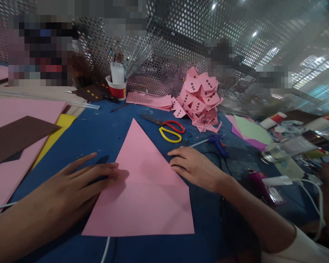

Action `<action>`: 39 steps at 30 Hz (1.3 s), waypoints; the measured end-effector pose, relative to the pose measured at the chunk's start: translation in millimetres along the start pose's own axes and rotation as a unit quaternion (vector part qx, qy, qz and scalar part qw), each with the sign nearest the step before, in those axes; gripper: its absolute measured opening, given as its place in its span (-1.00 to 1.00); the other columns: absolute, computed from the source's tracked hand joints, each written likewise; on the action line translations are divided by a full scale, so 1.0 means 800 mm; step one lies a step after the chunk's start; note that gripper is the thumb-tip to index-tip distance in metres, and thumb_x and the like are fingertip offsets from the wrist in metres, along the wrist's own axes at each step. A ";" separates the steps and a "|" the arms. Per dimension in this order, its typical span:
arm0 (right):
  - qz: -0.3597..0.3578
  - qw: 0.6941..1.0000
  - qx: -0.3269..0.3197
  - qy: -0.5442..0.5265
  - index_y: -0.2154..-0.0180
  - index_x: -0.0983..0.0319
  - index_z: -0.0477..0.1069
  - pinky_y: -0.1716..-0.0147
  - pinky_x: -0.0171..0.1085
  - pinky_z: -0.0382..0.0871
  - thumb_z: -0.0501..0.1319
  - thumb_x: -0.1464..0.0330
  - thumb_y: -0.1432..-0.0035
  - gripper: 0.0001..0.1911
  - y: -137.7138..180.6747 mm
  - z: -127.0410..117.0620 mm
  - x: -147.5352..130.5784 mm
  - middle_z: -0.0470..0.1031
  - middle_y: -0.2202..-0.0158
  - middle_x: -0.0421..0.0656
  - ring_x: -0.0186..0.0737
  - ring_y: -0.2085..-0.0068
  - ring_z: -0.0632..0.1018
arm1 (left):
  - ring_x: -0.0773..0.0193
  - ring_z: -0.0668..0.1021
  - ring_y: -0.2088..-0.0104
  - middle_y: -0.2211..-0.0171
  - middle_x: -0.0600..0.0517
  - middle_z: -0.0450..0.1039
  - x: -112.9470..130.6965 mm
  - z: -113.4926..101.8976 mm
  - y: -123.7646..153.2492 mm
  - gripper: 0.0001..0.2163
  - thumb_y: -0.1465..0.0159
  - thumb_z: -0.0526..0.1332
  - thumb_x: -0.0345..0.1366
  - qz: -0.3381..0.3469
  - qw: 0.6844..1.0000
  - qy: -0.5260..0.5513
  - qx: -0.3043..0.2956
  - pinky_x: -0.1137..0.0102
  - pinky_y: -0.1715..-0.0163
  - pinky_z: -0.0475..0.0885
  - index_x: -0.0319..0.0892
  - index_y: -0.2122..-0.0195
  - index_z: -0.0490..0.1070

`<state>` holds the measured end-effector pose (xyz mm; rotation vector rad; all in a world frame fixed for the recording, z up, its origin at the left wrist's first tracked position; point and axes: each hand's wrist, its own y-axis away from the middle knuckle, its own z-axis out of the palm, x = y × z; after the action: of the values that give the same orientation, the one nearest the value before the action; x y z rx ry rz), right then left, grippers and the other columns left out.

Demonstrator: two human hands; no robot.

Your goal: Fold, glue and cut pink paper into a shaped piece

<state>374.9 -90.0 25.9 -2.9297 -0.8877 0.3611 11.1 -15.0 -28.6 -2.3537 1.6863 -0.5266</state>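
Note:
A pink sheet of paper (142,190), folded so its top comes to a point, lies flat on the blue table (98,128) in front of me. My left hand (71,186) lies flat with fingers stretched out, its fingertips pressing the paper's left edge. Across from it, my right hand (193,166) rests on the right slanted edge, fingers extended and lightly curled against the fold. Neither hand holds anything.
Red and yellow scissors (170,129) lie just beyond the paper. A pile of pink cut pieces (200,98) sits behind them. A blue glue gun (218,142) and cables are to the right. Pink, brown and yellow sheets (19,135) cover the left. A red cup (117,87) stands at the back.

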 end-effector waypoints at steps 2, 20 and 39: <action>0.012 1.000 0.003 0.000 0.03 0.20 0.49 -0.16 -0.06 0.37 0.17 0.36 -0.40 -0.82 0.000 0.002 -0.002 0.51 -0.09 -0.05 -0.12 -0.12 0.49 | 0.28 0.43 -0.23 -0.17 0.18 0.50 0.001 0.000 0.000 -0.67 -0.45 0.09 -0.20 -0.011 1.000 0.013 0.005 0.23 -0.46 -0.15 0.10 -0.21 0.42; 0.035 0.999 0.007 -0.008 0.02 0.17 0.49 -0.16 -0.03 0.37 0.18 0.36 -0.38 -0.81 0.017 0.003 -0.003 0.50 -0.13 -0.05 -0.10 -0.14 0.49 | 0.23 0.45 -0.20 -0.20 0.18 0.47 -0.002 0.003 0.003 -0.64 -0.42 0.09 -0.17 -0.006 1.000 -0.029 -0.005 0.19 -0.45 -0.14 0.15 -0.22 0.41; 0.039 0.999 -0.012 -0.006 0.06 0.15 0.50 -0.17 0.02 0.33 0.13 0.32 -0.43 -0.82 0.033 0.000 -0.005 0.45 -0.18 -0.07 -0.06 -0.15 0.47 | 0.27 0.42 -0.24 -0.23 0.22 0.44 0.001 0.000 0.003 -0.63 -0.47 0.06 -0.12 -0.021 1.000 -0.001 -0.009 0.20 -0.44 -0.14 0.17 -0.28 0.33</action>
<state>386.4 -114.3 23.2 -2.9936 -0.7855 0.3750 9.3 -16.3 -29.5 -2.4072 1.6505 -0.5166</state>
